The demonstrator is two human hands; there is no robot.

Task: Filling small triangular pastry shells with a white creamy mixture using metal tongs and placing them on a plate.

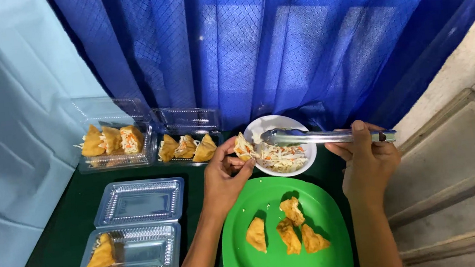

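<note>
My left hand [225, 175] holds a fried tofu pocket [244, 147] over the rim of a white bowl [308, 159] of shredded vegetable filling [282, 155]. Metal tongs [308, 137] are gripped in my right hand [366, 158], their tips at the pocket's opening above the bowl. Below lies a green plate [263, 266] with several plain fried tofu pieces [288, 231].
An open clear plastic box [144, 255] at lower left holds one tofu piece [101, 255]. Two more clear boxes [116, 158] at the back hold filled pieces. A blue curtain [275, 41] hangs behind the dark green table [56, 252]. Concrete steps [465, 174] are at right.
</note>
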